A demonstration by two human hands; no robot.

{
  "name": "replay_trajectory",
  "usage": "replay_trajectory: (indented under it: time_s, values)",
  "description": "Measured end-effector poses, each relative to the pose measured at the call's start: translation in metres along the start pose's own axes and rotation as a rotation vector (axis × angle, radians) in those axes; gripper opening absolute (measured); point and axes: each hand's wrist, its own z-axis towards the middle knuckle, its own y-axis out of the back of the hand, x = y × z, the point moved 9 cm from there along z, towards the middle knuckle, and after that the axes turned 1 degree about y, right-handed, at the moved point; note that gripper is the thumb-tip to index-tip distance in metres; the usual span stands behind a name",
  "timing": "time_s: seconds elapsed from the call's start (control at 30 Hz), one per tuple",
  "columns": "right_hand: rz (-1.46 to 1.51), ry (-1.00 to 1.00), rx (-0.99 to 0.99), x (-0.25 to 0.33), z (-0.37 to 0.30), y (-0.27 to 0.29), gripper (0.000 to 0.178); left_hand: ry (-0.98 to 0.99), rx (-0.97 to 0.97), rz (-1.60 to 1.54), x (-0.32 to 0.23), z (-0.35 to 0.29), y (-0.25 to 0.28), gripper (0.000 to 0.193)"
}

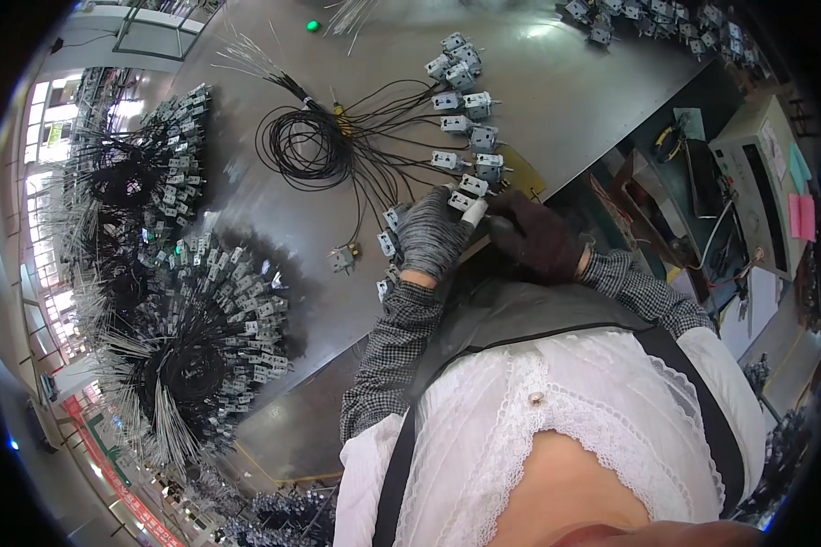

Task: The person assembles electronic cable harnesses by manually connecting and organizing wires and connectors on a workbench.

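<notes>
My left hand [431,235], in a grey knit glove with a white fingertip cover, is closed on a small silver box-shaped part [472,186] near the table's front edge. Just right of it, my right hand [540,239] wears a dark maroon glove. Its fingers are curled in; what they hold, if anything, is hidden. More silver box-shaped parts [452,123], each with a short pin, lie in a row beyond my hands. Black cables run from them to a coiled bundle [306,150] with bare wire ends. A yellow flat piece [525,171] lies beside the row.
Large heaps of similar cabled parts [192,356] cover the left of the metal table [246,173]. Others [657,18] lie at the far right. One part [344,258] lies apart near my left hand. A beige box-shaped machine [757,182] and yellow-handled pliers [669,143] are on the right.
</notes>
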Motion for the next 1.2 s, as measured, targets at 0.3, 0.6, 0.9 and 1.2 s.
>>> replay_trajectory:
  time_s: [0.3,0.6,0.9,1.2]
  values:
    - [1.091,-0.658,0.11,-0.004,-0.016,-0.017,0.031,-0.165,-0.523,-0.269,0.015,-0.022,0.037,0.056]
    - [0.837,-0.419,0.3,0.017,-0.003,-0.041,0.042,-0.089,-0.126,-0.761,0.103,0.001,0.03,0.04]
    - [0.67,-0.024,0.003,0.011,0.037,0.016,0.031,-0.186,-0.288,-0.622,0.026,-0.014,0.009,0.046]
    - [0.06,-0.048,-0.114,0.023,0.027,0.04,0.029,-0.049,0.067,-0.842,0.043,0.006,-0.022,0.044]
